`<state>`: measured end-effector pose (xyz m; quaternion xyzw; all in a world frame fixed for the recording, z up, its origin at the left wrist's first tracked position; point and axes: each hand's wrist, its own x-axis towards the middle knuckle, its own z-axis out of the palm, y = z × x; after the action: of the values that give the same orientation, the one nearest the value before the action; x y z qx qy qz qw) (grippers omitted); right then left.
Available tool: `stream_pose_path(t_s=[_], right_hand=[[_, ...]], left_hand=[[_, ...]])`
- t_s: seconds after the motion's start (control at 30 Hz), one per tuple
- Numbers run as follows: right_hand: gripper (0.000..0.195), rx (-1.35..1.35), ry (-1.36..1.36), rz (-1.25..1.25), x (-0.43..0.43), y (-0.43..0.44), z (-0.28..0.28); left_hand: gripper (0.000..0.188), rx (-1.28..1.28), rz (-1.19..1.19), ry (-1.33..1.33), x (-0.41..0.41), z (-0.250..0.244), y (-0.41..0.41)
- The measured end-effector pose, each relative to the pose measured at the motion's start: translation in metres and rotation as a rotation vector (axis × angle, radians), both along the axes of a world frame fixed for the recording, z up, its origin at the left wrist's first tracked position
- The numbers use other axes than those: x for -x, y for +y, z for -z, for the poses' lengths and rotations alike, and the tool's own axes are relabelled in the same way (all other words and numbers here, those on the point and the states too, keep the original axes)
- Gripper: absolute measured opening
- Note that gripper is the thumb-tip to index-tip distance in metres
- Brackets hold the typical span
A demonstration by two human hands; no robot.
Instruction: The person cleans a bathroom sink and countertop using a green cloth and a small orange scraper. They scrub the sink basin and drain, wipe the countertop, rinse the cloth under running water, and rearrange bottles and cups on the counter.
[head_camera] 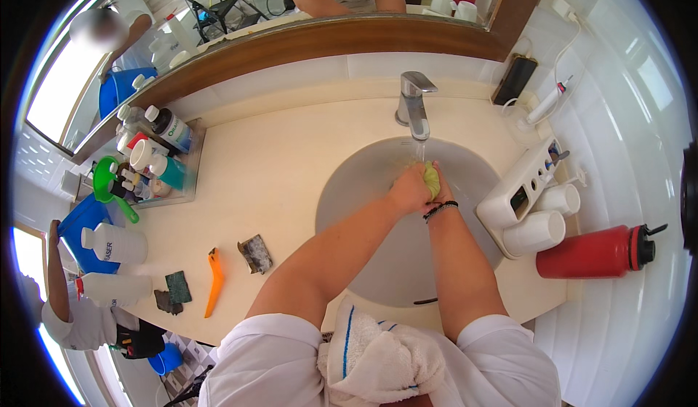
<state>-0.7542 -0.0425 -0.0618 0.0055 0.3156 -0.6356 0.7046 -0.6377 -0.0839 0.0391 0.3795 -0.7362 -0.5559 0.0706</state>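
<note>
Under the running chrome faucet (416, 104), a bunched yellow-green cloth (432, 181) is squeezed between both my hands. My left hand (410, 190) wraps it from the left with curled fingers. On its right side, my right hand (444, 184) presses against the cloth, partly hidden behind it; dark bracelets (440, 209) circle that wrist. Water falls onto the cloth and fingers above the round grey sink basin (371, 243). A white towel with blue stripes (381, 352) hangs at my chest.
Left on the counter (262, 161) are an orange scraper (215, 281), scouring pads (178, 287), a worn sponge (255, 254), white jugs (117, 243) and a bottle tray (199, 156). Right stand a toothbrush holder (515, 200), white cups (534, 231) and a red bottle (589, 254). Another person (82, 320) stands at far left.
</note>
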Motion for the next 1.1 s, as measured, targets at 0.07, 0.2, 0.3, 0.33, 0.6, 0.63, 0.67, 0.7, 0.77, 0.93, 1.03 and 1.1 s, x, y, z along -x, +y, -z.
stream_pose_path(t_s=[0.07,0.2,0.3,0.33,0.6,0.63,0.67,0.7,0.77,0.93,1.03,1.1], right_hand=[[0.042,-0.035,-0.085,0.148,-0.001,-0.016,0.013],[0.028,-0.06,-0.099,0.263,-0.021,-0.019,0.025],[0.024,-0.058,-0.07,0.246,-0.02,-0.015,0.027],[0.024,-0.076,-0.057,0.231,-0.018,-0.016,0.026],[0.026,-0.106,0.054,0.28,-0.03,0.002,-0.015],[0.027,-0.125,0.017,0.294,-0.032,0.001,-0.018],[0.027,-0.144,-0.02,0.307,-0.032,0.001,-0.019],[0.028,-0.136,0.011,0.342,-0.031,0.001,-0.013],[0.03,-0.111,0.072,0.417,-0.025,-0.007,0.013],[0.039,-0.396,0.399,0.256,-0.01,-0.021,0.053],[0.046,-0.341,0.216,0.05,-0.036,-0.014,0.002],[0.05,-0.263,0.057,-0.012,-0.043,-0.01,-0.014]], left_hand=[[0.034,-0.234,-0.059,0.177,-0.007,-0.001,0.005],[0.042,-0.663,-0.241,0.468,-0.035,0.037,-0.012],[0.043,-1.01,-0.31,0.75,-0.052,0.043,-0.02],[0.042,-1.076,-0.311,0.831,-0.056,0.05,-0.026],[0.048,-1.226,-0.64,0.566,-0.025,0.077,-0.019],[0.047,-1.294,-0.607,0.629,-0.022,0.079,-0.016],[0.045,-1.361,-0.574,0.693,-0.02,0.082,-0.014],[0.043,-1.299,-0.632,0.717,-0.017,0.085,-0.013],[0.04,-1.165,-0.733,0.762,-0.007,0.089,-0.013],[0.042,-0.584,-0.831,0.581,0.004,0.083,-0.009],[0.046,-0.256,-0.821,0.493,-0.003,0.09,-0.016],[0.048,-0.062,-0.759,0.444,-0.005,0.093,-0.017]])
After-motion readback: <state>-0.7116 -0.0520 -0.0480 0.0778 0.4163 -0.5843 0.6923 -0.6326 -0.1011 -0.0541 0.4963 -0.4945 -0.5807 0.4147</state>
